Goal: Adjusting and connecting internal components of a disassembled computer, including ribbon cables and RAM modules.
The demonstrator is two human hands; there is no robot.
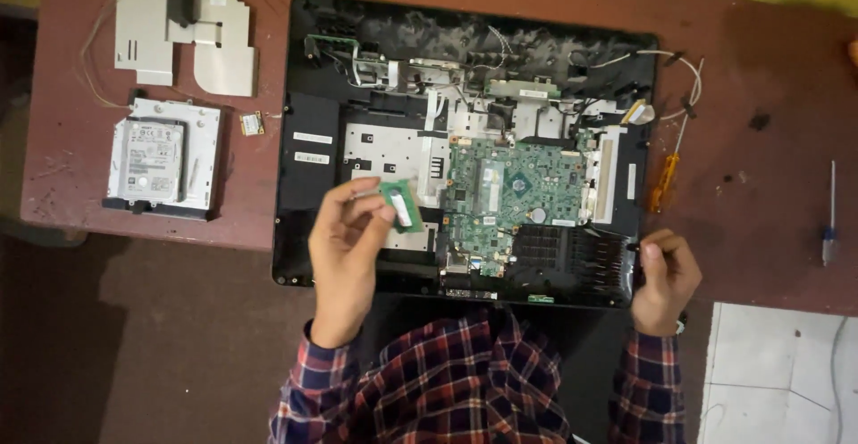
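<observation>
An opened black computer chassis [308,78] lies on the dark red table, its green circuit board [514,189] exposed in the middle. My left hand [344,247] is raised over the chassis's left part and pinches a small green memory module [398,205] between thumb and fingers. My right hand [666,279] rests at the chassis's lower right corner, fingers curled against its edge. My plaid sleeves show at the bottom.
A hard drive [152,160] on a metal bracket [201,154] and grey metal shield plates [192,33] lie at the table's left, with a small card [252,123] beside them. An orange-handled screwdriver [663,180] and a blue-handled one [830,230] lie to the right. White floor tile [778,372] is at lower right.
</observation>
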